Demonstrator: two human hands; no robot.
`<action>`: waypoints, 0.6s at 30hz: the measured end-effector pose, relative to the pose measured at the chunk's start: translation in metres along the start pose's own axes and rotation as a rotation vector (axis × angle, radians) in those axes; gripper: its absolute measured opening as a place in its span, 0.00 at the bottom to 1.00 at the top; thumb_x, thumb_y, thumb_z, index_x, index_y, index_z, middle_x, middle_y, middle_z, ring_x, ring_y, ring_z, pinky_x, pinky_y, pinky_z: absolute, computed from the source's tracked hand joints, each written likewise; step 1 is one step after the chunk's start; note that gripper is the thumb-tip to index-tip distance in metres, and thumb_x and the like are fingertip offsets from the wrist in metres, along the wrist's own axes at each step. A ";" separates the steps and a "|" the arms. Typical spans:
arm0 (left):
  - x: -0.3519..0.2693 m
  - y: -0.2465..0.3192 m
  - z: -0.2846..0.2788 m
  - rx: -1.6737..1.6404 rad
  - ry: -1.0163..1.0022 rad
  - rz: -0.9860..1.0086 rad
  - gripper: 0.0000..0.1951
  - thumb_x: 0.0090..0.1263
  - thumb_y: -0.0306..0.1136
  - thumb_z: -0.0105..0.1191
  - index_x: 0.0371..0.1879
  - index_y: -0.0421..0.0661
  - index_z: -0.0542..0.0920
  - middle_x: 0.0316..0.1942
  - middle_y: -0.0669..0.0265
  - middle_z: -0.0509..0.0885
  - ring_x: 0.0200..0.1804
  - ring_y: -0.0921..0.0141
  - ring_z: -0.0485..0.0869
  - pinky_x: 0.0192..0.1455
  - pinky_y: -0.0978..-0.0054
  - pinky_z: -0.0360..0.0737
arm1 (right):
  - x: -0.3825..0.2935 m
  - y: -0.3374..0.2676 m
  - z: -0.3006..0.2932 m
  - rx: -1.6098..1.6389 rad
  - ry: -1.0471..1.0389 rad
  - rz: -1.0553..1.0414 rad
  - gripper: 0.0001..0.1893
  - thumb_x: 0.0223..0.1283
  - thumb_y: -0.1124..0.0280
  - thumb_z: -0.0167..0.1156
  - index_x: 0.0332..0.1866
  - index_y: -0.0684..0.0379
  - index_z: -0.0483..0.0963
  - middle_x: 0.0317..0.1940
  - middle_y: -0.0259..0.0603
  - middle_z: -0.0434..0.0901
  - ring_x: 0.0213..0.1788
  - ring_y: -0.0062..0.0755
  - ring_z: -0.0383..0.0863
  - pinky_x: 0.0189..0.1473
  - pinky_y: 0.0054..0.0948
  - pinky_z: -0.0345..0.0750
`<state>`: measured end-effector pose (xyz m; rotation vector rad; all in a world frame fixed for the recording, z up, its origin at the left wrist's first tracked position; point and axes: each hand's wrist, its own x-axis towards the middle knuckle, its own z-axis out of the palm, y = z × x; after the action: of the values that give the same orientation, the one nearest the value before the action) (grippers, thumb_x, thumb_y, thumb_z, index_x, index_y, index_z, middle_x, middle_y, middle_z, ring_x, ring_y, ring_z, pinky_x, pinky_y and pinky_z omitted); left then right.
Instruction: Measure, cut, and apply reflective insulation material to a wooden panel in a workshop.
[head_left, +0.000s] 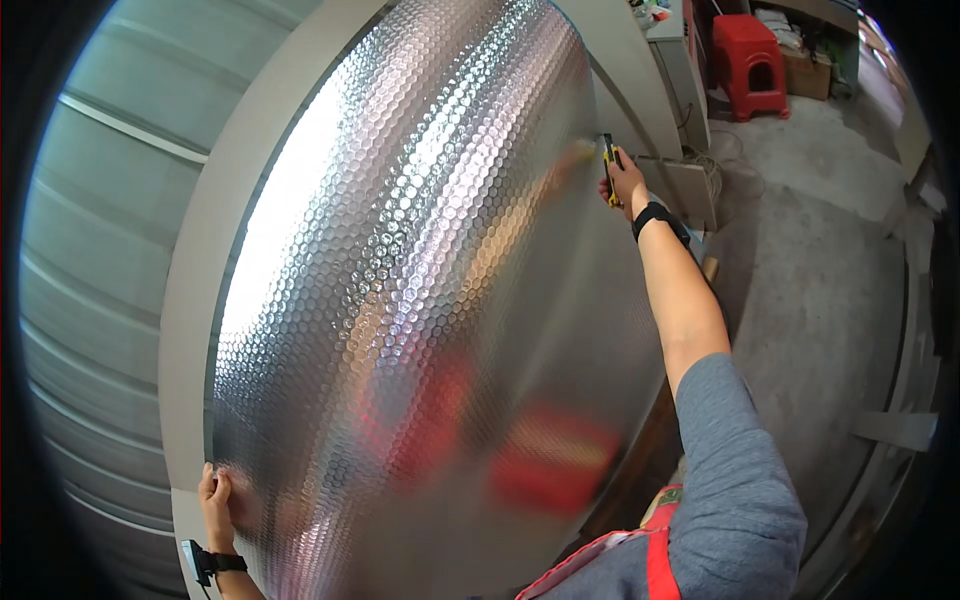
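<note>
A large sheet of silver foil bubble insulation (420, 300) spreads before me over a pale board (187, 315), its surface mirroring the light and my red and grey clothing. At the sheet's lower left edge, my left hand (215, 501) has its thumb and fingers closed on the margin. My right hand (628, 182) reaches far forward to the sheet's right side, gripping a yellow and black utility knife (610, 169). The knife's front end points away from me, beside the foil edge; its blade is too small to make out.
Left of the board runs a ribbed grey metal surface (105, 285). On the concrete floor (817, 285) at right stand a red plastic stool (748, 64) and a cardboard box (806, 73). Coiled cable (709, 174) and a board piece (679, 184) lie beyond my right hand.
</note>
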<state>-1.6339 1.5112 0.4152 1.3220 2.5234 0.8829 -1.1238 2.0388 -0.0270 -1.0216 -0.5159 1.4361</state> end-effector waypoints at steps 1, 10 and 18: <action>-0.001 -0.004 0.000 0.003 0.001 -0.010 0.13 0.74 0.37 0.55 0.49 0.41 0.79 0.40 0.76 0.77 0.45 0.78 0.73 0.53 0.80 0.67 | -0.004 0.007 0.003 -0.004 -0.005 0.008 0.30 0.72 0.70 0.46 0.78 0.39 0.53 0.26 0.40 0.76 0.23 0.28 0.77 0.23 0.29 0.77; 0.001 0.002 0.021 0.073 0.101 0.171 0.13 0.77 0.37 0.51 0.28 0.45 0.72 0.30 0.77 0.61 0.33 0.80 0.61 0.38 0.81 0.59 | -0.004 0.056 0.007 0.361 -0.146 -0.145 0.32 0.73 0.71 0.42 0.79 0.42 0.43 0.27 0.40 0.75 0.23 0.27 0.77 0.26 0.26 0.78; -0.006 0.014 0.026 0.034 0.126 0.070 0.12 0.77 0.34 0.50 0.29 0.46 0.73 0.32 0.79 0.65 0.34 0.82 0.63 0.39 0.84 0.60 | 0.001 0.025 0.008 -0.012 -0.076 -0.033 0.29 0.71 0.69 0.47 0.76 0.43 0.56 0.26 0.38 0.74 0.24 0.26 0.75 0.24 0.26 0.76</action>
<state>-1.6101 1.5237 0.4019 1.4155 2.6109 0.9703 -1.1443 2.0380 -0.0430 -0.9667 -0.5943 1.4486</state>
